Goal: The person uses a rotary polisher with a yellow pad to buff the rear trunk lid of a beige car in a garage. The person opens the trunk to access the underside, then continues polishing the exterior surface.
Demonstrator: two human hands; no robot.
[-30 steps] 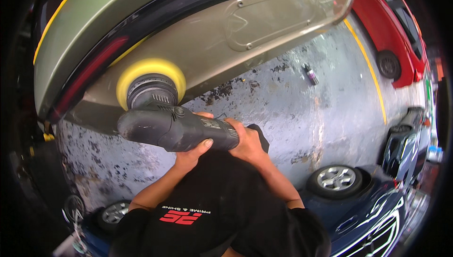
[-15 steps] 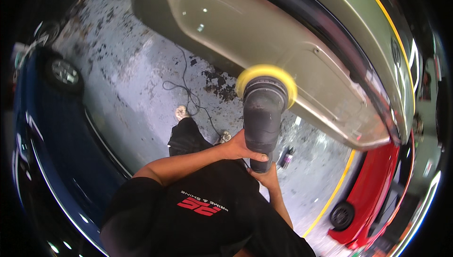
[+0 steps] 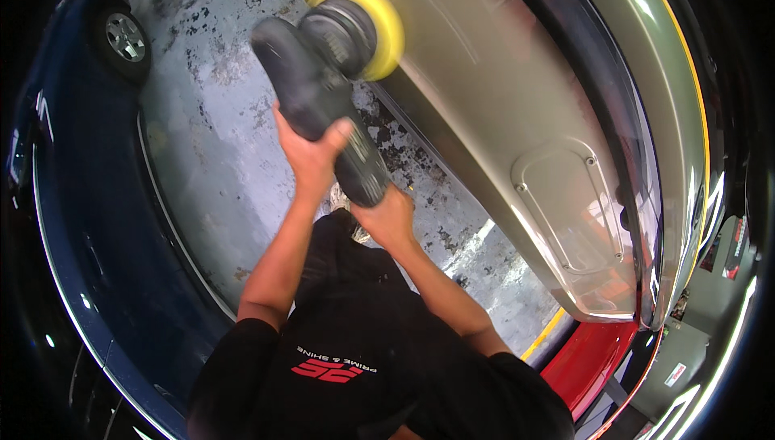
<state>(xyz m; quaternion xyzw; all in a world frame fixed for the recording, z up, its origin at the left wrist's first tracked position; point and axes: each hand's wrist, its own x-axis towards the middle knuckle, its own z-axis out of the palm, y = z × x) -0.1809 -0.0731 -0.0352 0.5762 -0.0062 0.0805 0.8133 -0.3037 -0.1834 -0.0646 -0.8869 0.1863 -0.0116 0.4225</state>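
A black power polisher (image 3: 305, 89) with a round yellow pad (image 3: 386, 32) is held out in front of me. My left hand (image 3: 311, 153) wraps around the middle of its body, thumb over the top. Around the rear end of the handle, my right hand (image 3: 389, 215) is closed, partly hidden by the tool. The pad's face is turned to the far left part of a glossy beige car panel (image 3: 484, 117). Whether it touches the panel I cannot tell. Pad and tool look smeared by motion.
On the left stands a dark blue car (image 3: 105, 198), its wheel (image 3: 127, 36) at the far end. A red car (image 3: 585, 363) is at the lower right, beside a yellow floor line (image 3: 545, 333). The grey floor (image 3: 230, 133) has worn, peeling paint.
The polisher has swung to the far left along the beige panel, both hands still on it. Its head now points to the upper left. My view has shifted along with it.
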